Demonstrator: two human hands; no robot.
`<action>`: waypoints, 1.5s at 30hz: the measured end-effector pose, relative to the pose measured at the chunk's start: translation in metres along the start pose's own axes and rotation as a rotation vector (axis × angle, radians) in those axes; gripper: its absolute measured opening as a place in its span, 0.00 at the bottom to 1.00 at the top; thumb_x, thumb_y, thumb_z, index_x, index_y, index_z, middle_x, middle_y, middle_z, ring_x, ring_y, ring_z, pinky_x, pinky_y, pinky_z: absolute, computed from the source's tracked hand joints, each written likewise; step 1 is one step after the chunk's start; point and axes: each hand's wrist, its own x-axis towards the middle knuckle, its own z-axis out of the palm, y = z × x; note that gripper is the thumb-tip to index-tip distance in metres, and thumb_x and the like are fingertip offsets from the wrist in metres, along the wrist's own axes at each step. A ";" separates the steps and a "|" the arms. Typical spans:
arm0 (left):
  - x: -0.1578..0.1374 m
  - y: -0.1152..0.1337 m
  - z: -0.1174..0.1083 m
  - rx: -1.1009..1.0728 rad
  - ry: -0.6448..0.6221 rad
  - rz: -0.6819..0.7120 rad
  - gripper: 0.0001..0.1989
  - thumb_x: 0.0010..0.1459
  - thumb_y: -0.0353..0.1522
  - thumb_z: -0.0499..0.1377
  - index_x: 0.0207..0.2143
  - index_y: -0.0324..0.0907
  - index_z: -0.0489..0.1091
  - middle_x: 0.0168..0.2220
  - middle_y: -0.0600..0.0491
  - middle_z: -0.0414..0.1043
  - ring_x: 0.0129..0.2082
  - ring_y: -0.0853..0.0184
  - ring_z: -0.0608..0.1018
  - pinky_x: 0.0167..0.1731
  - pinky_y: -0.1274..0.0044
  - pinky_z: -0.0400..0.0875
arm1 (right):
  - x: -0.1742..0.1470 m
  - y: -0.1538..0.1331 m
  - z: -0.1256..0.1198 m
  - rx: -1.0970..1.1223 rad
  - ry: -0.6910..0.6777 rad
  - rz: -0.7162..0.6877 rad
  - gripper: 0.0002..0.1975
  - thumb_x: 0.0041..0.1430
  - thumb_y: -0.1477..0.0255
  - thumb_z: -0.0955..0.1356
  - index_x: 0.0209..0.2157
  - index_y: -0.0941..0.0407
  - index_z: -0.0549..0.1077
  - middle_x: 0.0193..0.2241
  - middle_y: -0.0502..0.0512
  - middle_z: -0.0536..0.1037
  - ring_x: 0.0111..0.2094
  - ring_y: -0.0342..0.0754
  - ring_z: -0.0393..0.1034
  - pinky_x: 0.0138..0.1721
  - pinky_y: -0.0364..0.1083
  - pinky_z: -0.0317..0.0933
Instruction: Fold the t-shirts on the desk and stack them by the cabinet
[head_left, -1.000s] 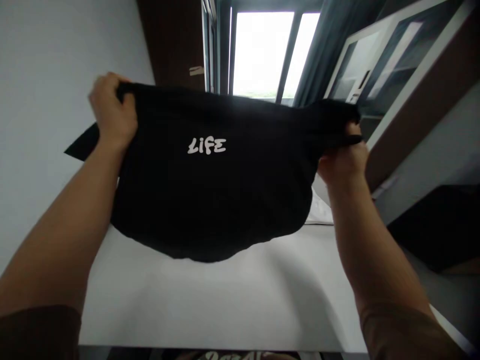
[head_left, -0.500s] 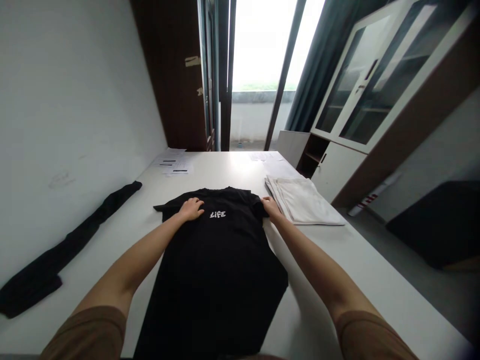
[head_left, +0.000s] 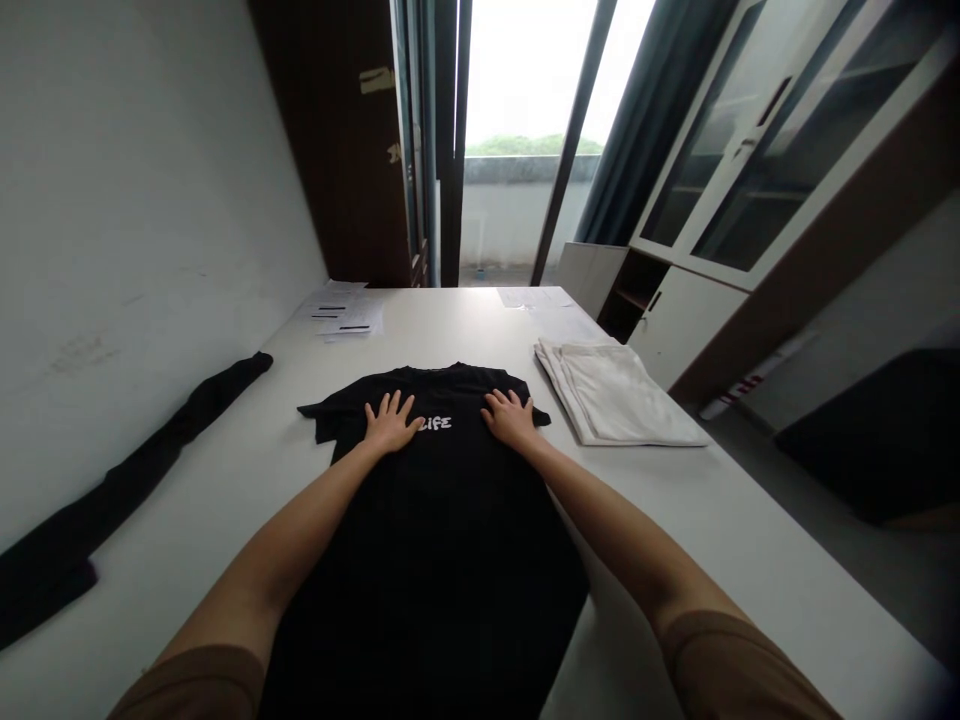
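Left hand (head_left: pixel 390 429) and right hand (head_left: pixel 511 418) rest flat on black T-shirt (head_left: pixel 442 550); each grip splayed wide, holding nothing.

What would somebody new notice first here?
Probably the black cloth T-shirt with white lettering, spread along the middle of the white table. The person's bare left hand and bare right hand rest open on its upper part. To its right lies a folded off-white cloth.

A white table (head_left: pixel 450 330) carries a black T-shirt (head_left: pixel 439 550), folded pale cloth (head_left: pixel 626 395), papers (head_left: pixel 349 315) and dark fabric (head_left: pixel 142 483).
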 end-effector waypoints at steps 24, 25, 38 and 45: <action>0.107 -0.032 -0.014 0.226 -0.181 -0.033 0.39 0.67 0.57 0.38 0.74 0.51 0.44 0.75 0.49 0.33 0.74 0.48 0.41 0.65 0.43 0.36 | 0.068 0.079 -0.009 0.158 0.544 0.042 0.19 0.66 0.70 0.63 0.55 0.60 0.73 0.65 0.67 0.64 0.66 0.61 0.55 0.66 0.61 0.51; 0.109 -0.032 -0.015 0.227 -0.175 -0.036 0.39 0.67 0.57 0.38 0.74 0.50 0.45 0.75 0.48 0.34 0.74 0.48 0.42 0.65 0.43 0.37 | 0.058 0.078 -0.011 0.161 0.548 0.019 0.19 0.66 0.69 0.63 0.56 0.59 0.73 0.65 0.67 0.64 0.66 0.61 0.55 0.66 0.61 0.51; -0.006 0.100 -0.025 0.036 -0.031 0.513 0.21 0.68 0.37 0.53 0.60 0.42 0.69 0.65 0.45 0.64 0.65 0.56 0.64 0.66 0.62 0.54 | 0.010 0.070 0.001 0.082 0.209 0.071 0.16 0.65 0.68 0.69 0.53 0.52 0.79 0.49 0.62 0.75 0.52 0.58 0.67 0.56 0.54 0.61; -0.142 0.218 -0.027 0.009 -0.322 1.128 0.26 0.66 0.48 0.57 0.61 0.46 0.66 0.50 0.45 0.72 0.49 0.56 0.74 0.47 0.68 0.69 | 0.023 0.102 0.006 0.348 0.205 0.068 0.18 0.65 0.75 0.64 0.53 0.53 0.79 0.55 0.56 0.77 0.58 0.52 0.68 0.62 0.51 0.59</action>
